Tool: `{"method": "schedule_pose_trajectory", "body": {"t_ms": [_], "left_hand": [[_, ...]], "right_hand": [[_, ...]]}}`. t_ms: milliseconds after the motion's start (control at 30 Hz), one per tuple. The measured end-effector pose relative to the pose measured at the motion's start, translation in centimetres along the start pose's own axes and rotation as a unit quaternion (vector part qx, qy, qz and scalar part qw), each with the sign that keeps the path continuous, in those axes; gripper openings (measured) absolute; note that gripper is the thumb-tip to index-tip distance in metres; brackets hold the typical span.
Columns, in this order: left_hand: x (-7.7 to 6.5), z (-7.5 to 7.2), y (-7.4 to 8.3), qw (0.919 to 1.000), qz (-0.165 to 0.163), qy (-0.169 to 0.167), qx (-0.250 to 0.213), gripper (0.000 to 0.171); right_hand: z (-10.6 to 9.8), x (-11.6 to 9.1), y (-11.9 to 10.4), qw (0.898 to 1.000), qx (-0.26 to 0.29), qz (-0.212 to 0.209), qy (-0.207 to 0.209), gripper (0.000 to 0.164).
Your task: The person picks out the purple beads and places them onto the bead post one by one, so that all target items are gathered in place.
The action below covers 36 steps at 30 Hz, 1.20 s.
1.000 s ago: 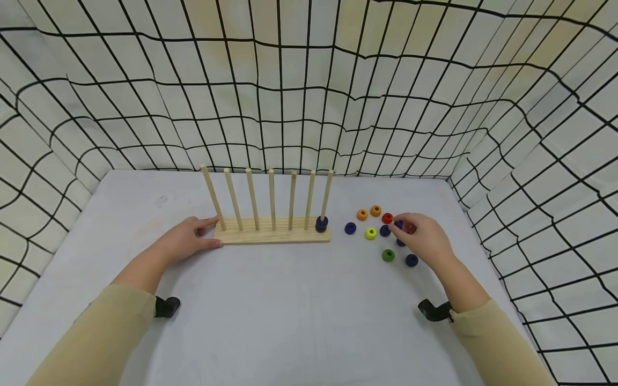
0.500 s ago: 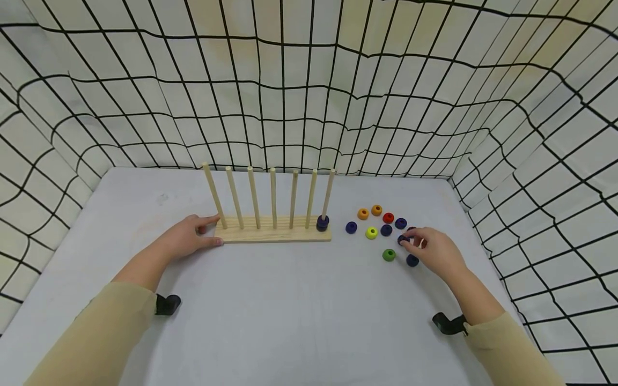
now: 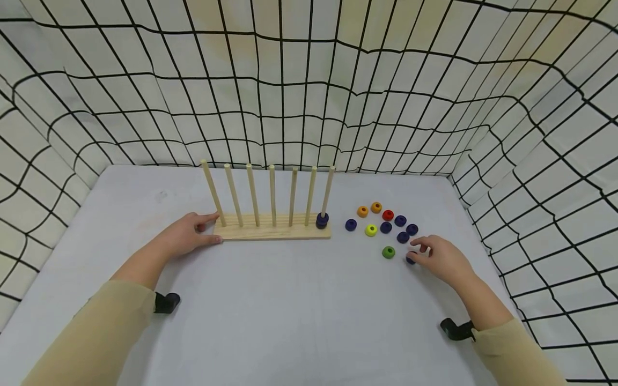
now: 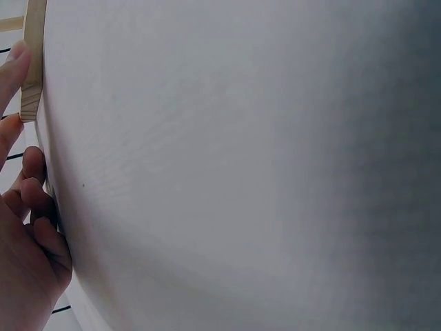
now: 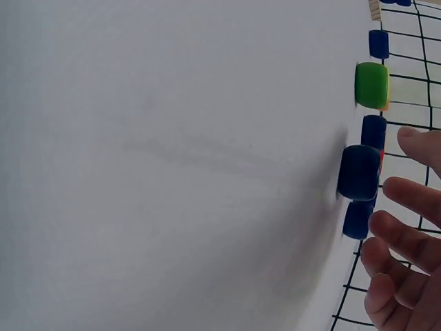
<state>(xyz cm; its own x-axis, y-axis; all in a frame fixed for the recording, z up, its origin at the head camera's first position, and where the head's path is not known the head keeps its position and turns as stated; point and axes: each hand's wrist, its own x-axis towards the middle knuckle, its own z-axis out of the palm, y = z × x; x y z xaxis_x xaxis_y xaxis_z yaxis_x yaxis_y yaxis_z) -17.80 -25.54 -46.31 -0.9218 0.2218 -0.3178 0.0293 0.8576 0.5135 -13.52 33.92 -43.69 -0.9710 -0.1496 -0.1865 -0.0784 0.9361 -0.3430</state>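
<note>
A wooden peg stand (image 3: 270, 233) with several upright rods sits on the table, and dark blue beads (image 3: 322, 221) are stacked on its rightmost rod. My left hand (image 3: 185, 236) grips the stand's left end between thumb and forefinger. In the left wrist view, the thumb (image 4: 15, 65) lies against the wooden edge while the other fingers curl loosely. My right hand (image 3: 441, 261) hovers at the nearest dark blue bead (image 5: 359, 172), partly covering it in the head view. Its thumb and fingers are spread apart and not closed round the bead.
Loose beads lie right of the stand: several dark blue ones (image 3: 400, 220), two orange (image 3: 362, 211), one red (image 3: 388, 215), one yellow (image 3: 370, 230) and one green (image 3: 388, 252). Black netting (image 3: 309, 86) over white walls encloses the table's back and sides.
My right hand has moved from near the red bead, past the dark blue beads, towards the nearest dark blue bead at lower right. The left hand has stayed on the stand.
</note>
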Motion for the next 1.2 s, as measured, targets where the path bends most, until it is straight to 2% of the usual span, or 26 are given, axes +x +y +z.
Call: {"method": "schedule_pose_trajectory", "body": {"t_ms": [233,733,1200], "left_hand": [[0.0,-0.1,0.1,1.0000,0.000,0.002,-0.001,0.091],[-0.3,0.2,0.4,0.9999,0.001,0.006,-0.009,0.089],[-0.4,0.0,0.5,1.0000,0.007,0.004,-0.005,0.091]], "right_hand": [[0.0,-0.1,0.5,1.000,-0.013,0.005,-0.023,0.046],[0.5,-0.5,1.3,0.999,-0.021,-0.004,-0.043,0.045],[0.6,-0.4,1.2,0.999,-0.021,-0.006,-0.026,0.043]]}}
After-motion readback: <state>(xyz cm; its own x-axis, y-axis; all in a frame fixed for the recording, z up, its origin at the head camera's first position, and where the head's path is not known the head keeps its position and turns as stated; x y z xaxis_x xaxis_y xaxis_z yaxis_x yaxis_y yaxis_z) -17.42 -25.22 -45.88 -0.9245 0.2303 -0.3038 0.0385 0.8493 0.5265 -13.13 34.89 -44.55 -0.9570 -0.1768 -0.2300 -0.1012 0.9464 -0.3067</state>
